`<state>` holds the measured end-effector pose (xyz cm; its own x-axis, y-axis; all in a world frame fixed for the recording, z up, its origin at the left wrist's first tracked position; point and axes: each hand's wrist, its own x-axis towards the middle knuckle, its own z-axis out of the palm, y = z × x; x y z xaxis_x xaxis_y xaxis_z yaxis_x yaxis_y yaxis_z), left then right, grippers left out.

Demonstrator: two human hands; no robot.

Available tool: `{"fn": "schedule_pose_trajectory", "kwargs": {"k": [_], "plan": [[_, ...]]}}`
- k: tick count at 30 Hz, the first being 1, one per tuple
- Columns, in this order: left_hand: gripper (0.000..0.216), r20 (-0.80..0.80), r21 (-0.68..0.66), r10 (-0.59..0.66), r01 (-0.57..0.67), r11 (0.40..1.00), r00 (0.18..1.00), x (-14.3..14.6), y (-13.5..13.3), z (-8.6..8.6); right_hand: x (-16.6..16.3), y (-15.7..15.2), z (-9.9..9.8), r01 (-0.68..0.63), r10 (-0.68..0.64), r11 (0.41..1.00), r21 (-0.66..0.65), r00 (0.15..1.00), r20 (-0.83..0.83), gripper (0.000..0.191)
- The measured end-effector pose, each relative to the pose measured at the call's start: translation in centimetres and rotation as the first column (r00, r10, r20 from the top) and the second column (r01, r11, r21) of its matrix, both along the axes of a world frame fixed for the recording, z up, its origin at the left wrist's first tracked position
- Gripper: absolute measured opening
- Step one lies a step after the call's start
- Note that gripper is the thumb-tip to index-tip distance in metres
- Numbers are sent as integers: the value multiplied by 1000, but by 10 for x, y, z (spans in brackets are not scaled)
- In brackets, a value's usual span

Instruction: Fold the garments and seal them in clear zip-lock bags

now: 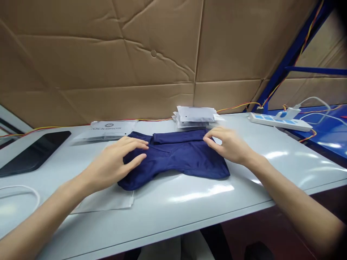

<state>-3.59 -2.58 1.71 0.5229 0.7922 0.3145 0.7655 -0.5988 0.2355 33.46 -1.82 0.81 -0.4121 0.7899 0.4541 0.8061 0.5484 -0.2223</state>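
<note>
A navy blue cloth garment [173,157] lies folded on the pale grey table [189,198], with a folded band along its far edge. My left hand [116,160] grips the garment's left bulge between thumb and fingers. My right hand [227,144] holds the far right corner of the fold, its fingertips on the band. Partly under the garment's near left side lies a clear flat plastic bag [105,200].
Behind the garment are a ROCKBROS packet [108,130] and a stack of white packets [195,117]. A black tablet [32,153] and a white cable [18,195] lie at the left. A power strip [280,122] sits at the right. Cardboard [154,61] lines the wall.
</note>
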Motion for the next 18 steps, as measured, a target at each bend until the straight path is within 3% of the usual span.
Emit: {"fn": "schedule_pose_trajectory", "kwargs": {"k": [4, 7, 9, 14, 18], "plan": [[31, -20, 9, -45, 45, 999, 999, -26, -36, -8, 13, -38, -2, -144, 141, 975, -172, 990, -28, 14], [29, -70, 29, -53, 55, 998, 996, -41, -49, -20, 22, -61, -6, -171, 181, 960, -222, 983, 26, 28], [27, -83, 46, -55, 59, 997, 995, -46, -52, -26, 25, -71, -10, -146, 165, 966, -213, 984, 72, 32], [19, 22, 67, -34, 32, 997, 999, -44, -52, -27, 24, -78, -20, -68, 81, 990, -124, 991, 106, 20], [28, 128, -72, 189, -181, 981, 974, -37, -46, -13, 20, -66, -17, 86, -88, 993, -77, 996, -13, 8]]}}
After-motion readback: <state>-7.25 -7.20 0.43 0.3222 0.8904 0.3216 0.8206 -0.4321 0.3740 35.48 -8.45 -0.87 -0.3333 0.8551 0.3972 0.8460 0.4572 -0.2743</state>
